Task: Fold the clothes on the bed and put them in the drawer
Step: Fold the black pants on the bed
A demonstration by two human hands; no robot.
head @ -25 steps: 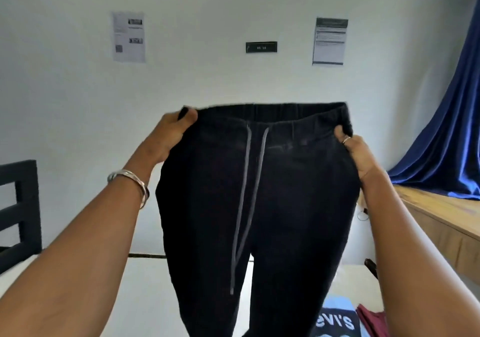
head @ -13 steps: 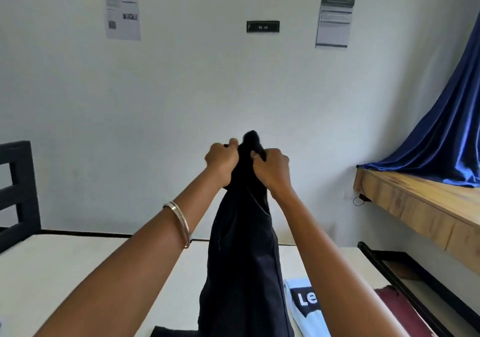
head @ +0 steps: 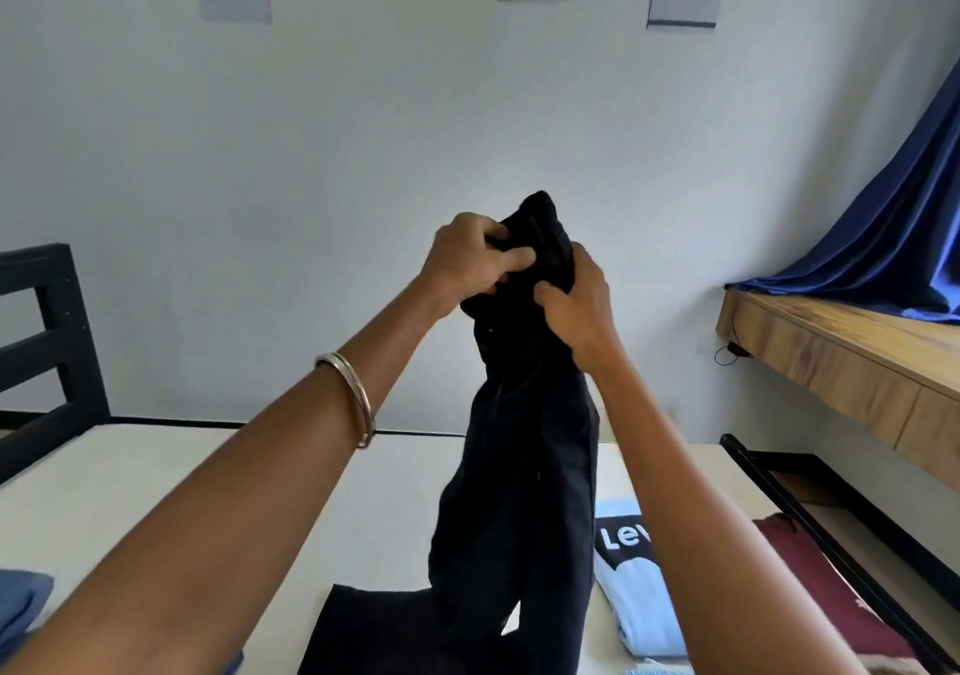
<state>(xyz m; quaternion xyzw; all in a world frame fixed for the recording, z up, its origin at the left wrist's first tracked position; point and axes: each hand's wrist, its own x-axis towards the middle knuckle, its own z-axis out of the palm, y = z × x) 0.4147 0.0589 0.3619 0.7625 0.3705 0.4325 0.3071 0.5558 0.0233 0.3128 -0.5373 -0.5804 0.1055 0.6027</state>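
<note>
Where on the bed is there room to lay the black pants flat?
The widest bare patch of bed lies left of the black pants, between the dark bed frame and the blue cloth. The right side is crowded: a light blue shirt and a maroon garment lie there.

White bed (head: 171, 471). On it lie a light-blue printed shirt (head: 636, 596), a maroon garment (head: 821, 591) and the black trousers' (head: 514, 492) lower end.

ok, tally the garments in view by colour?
Black: 1, trousers held by left hand and right hand
Light blue: 1, printed tee
Maroon: 1, garment
Blue: 1, cloth at left edge
Total: 4
</note>
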